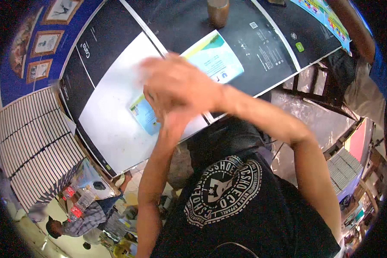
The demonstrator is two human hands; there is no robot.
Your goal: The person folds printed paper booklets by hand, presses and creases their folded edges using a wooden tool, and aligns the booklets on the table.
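My right hand (pixel 182 84) reaches across from the right and lies over my left hand (pixel 169 116). Motion smears its fingers, and it covers most of the left hand's. Below them a light blue and green printed sheet (pixel 144 115) rests on a large white sheet (pixel 109 109). The left hand is right beside the printed sheet, its fingers hidden, so whether either hand grips it cannot be made out. Just right of the hands lies a printed sheet or stack (pixel 217 56), pale blue with a green and yellow band.
A black printed table top (pixel 262 38) carries a brown cylindrical object (pixel 218 13) at the far edge. Stacked books or pads (pixel 36 142) stand at the left, another stack (pixel 344 170) at the right. A person's arm (pixel 354 30) shows at the upper right, another person (pixel 79 225) at the lower left.
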